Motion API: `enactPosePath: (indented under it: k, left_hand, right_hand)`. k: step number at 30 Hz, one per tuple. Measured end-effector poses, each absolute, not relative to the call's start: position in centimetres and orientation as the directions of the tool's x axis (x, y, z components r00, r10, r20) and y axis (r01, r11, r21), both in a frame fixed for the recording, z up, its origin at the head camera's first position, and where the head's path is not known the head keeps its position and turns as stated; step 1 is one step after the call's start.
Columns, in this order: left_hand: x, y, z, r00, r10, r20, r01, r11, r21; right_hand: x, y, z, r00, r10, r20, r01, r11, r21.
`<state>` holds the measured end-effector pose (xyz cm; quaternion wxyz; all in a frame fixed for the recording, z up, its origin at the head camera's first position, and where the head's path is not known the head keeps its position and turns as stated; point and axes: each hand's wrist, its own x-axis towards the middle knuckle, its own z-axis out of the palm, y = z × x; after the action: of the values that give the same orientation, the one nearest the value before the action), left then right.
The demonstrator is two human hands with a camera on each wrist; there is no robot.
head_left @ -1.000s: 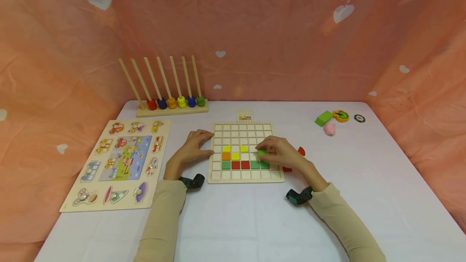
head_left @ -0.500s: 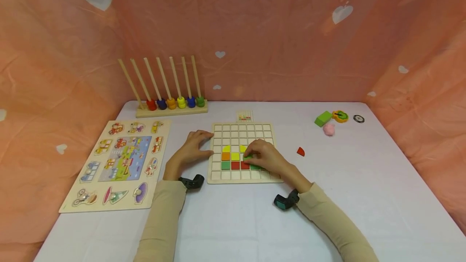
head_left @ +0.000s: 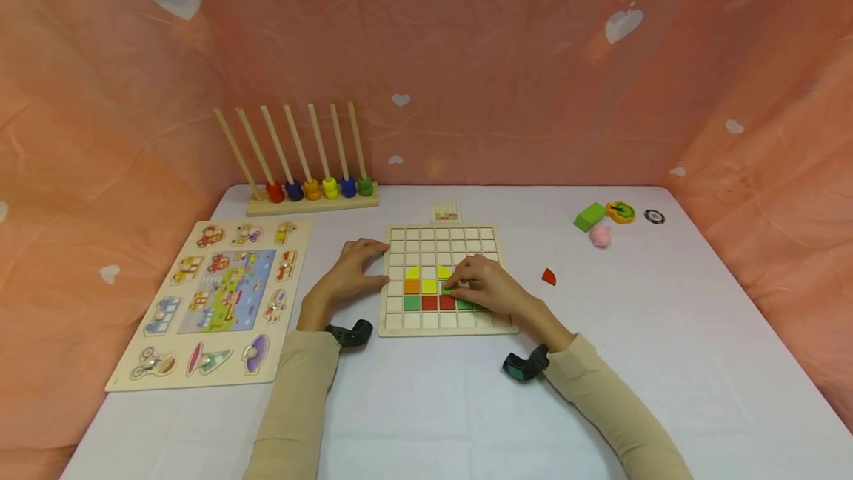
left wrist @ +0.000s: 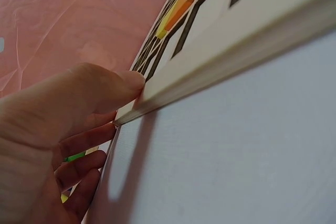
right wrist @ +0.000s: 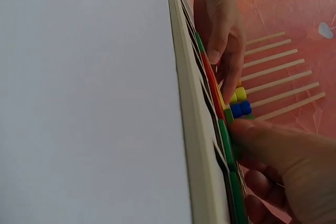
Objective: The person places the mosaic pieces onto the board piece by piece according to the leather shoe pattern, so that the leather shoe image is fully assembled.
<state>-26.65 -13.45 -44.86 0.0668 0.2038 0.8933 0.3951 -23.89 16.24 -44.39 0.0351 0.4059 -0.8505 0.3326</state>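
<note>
A pale wooden grid board (head_left: 413,323) lies mid-table. My left hand (head_left: 351,272) rests at its left edge, thumb and fingers spread apart; the thumb (left wrist: 126,85) touches the rim. With thumb and fingers my right hand (head_left: 489,286) pinches a green tile (right wrist: 229,115) at the cell right of a yellow tile (head_left: 429,287). An orange tile (head_left: 412,286) sits left of the yellow one. Below are a green tile (head_left: 412,303) and two red tiles (head_left: 429,303); more green tiles (right wrist: 226,142) are partly hidden under the right hand. Yellow rounded pieces (head_left: 413,272) lie above.
A small pattern card (head_left: 446,212) lies behind the board. At the back left stands a bead-and-peg rack (head_left: 313,204), with a picture puzzle (head_left: 226,291) in front. A red quarter-circle piece (head_left: 549,276), green block (head_left: 589,217), pink piece (head_left: 600,236), yellow-green toy (head_left: 621,212) and black disc (head_left: 654,216) lie right.
My right hand has moved left over the board with the green tile, then stayed at the cell beside the yellow tile. My left hand has kept its place at the board's edge.
</note>
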Motion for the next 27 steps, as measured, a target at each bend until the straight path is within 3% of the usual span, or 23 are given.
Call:
enactPosePath:
  k: [15, 27]
  left_hand:
    - [-26.6, -13.3, -44.7, -0.904, 0.424, 0.049, 0.324, 0.608, 0.725]
    - [-26.5, -13.4, -44.7, -0.902, 0.429, 0.048, 0.330, 0.611, 0.719]
  right_hand:
    - [-24.0, 16.3, -44.2, -0.688, -0.629, 0.362, -0.705, 0.459, -0.541]
    - [-23.4, 21.6, -42.5, -0.739, -0.538, 0.405, -0.664, 0.481, -0.573]
